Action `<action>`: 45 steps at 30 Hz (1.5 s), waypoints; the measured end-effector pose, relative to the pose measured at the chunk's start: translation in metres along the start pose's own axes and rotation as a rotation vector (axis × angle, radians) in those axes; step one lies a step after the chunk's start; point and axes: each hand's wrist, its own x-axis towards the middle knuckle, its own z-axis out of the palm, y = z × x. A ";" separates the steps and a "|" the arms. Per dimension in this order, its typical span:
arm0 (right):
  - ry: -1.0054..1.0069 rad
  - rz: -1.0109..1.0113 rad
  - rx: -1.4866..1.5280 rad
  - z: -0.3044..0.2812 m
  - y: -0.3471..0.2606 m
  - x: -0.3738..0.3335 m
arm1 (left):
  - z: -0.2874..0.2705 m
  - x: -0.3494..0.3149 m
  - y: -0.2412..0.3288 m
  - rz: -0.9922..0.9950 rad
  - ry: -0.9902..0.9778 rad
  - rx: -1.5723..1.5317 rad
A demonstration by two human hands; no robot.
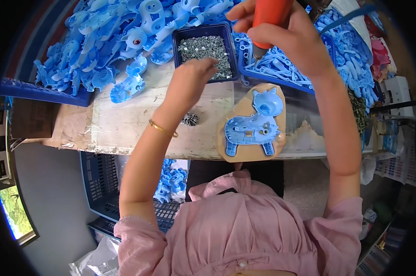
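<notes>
My left hand (pixel 192 79) reaches over the dark blue tray (pixel 235 60) of small grey screws (pixel 203 49). Its fingers are drawn together at the screws, and whatever they pinch is hidden. My right hand (pixel 293 39) grips a red-orange power screwdriver (pixel 268 20), its metal tip pointing down above the blue box (pixel 281 79) of thin blue plastic parts. Between my arms, a light-blue animal-shaped toy shell (pixel 248 129) lies hollow side up on a tan holder (pixel 226 154) near the table's front edge. A small dark part sits in the shell's body.
A large heap of blue toy shells (pixel 90 43) covers the back left, with two loose shells (pixel 128 85) beside it. More blue parts (pixel 355 69) are piled at right. A black-and-white bundle (pixel 190 119) lies by my left forearm. Below the table stands a blue crate (pixel 97 179).
</notes>
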 end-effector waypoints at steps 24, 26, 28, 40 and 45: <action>-0.108 -0.718 0.172 0.027 0.063 -0.007 | 0.013 -0.050 0.076 0.264 0.041 -0.146; -0.329 -1.261 -0.036 0.027 0.065 -0.006 | 0.013 -0.051 0.076 0.259 0.030 -0.150; 0.038 -0.107 0.353 0.054 0.029 -0.051 | 0.009 -0.058 0.073 0.234 0.019 -0.177; 0.008 0.106 0.210 0.058 0.048 -0.080 | 0.009 -0.079 0.071 0.205 -0.073 0.066; 0.044 0.074 0.183 0.063 0.066 -0.084 | 0.016 -0.089 0.066 0.146 -0.150 0.087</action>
